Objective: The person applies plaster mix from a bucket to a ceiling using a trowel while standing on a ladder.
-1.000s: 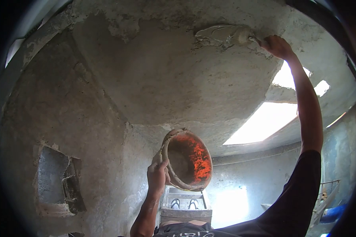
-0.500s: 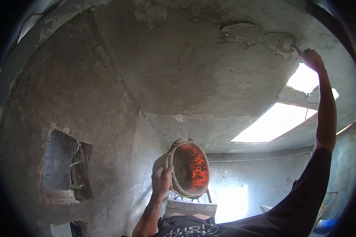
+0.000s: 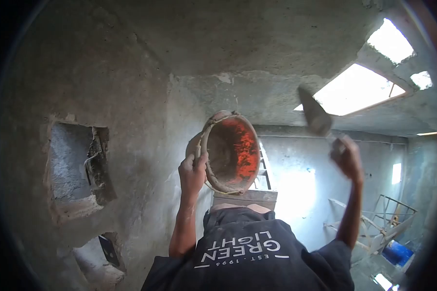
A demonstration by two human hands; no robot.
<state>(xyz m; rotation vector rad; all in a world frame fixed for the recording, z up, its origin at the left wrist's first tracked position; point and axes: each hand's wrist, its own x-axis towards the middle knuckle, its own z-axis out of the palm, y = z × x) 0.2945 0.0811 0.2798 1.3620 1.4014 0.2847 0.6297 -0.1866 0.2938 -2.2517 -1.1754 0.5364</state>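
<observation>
A round bucket (image 3: 246, 150), orange-red inside and smeared with grey, is tilted in front of my chest. My left hand (image 3: 193, 173) grips its left rim, fingers wrapped round the edge. On the right, my right hand (image 3: 346, 157) is closed round the handle of a trowel (image 3: 315, 112), somewhat blurred by motion. The trowel's blade points up and left, below the bright ceiling opening, apart from any surface. Some grey residue lies inside the bucket.
Rough grey wall (image 3: 136, 145) on the left has two recesses. Overhead is the ceiling (image 3: 257, 39) with bright openings at right (image 3: 357, 89). A ladder (image 3: 263, 169) stands behind the bucket. Metal frames (image 3: 395, 213) and a blue container (image 3: 397, 253) are at lower right.
My right hand and the trowel have come down from the ceiling plaster to about bucket height. The view has tilted downward. My left hand still holds the bucket.
</observation>
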